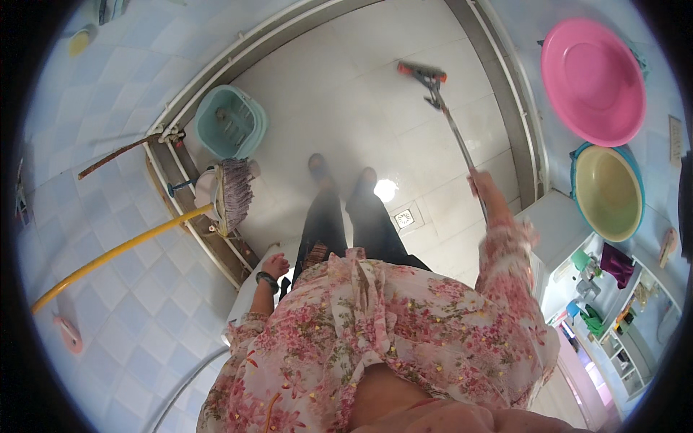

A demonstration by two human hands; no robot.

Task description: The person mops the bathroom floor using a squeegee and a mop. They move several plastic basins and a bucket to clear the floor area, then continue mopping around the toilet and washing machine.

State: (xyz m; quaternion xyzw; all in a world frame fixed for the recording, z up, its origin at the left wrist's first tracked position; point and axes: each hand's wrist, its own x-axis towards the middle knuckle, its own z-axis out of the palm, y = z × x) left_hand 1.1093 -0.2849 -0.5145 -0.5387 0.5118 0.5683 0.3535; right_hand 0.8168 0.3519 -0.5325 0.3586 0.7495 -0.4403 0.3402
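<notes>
My right hand [483,187] is closed around the pole of a mop [460,135] with a grey and orange head. The mop head lies on the pale tiled floor [335,81], beyond my feet and to the right. At my left side hangs my left hand [276,266], its fingers loosely curled and nothing seen in it; whether they are fully closed is unclear. A dark band circles that wrist. The floor looks shiny, with a bright reflection and a square metal drain [404,218] right of my feet.
A light-blue plastic basket [260,127] stands at the left wall pipes. Beside it is a string mop [237,195] with a yellow handle. Pink [590,81] and cream [606,189] basins hang on the right wall, above a white cabinet [560,224].
</notes>
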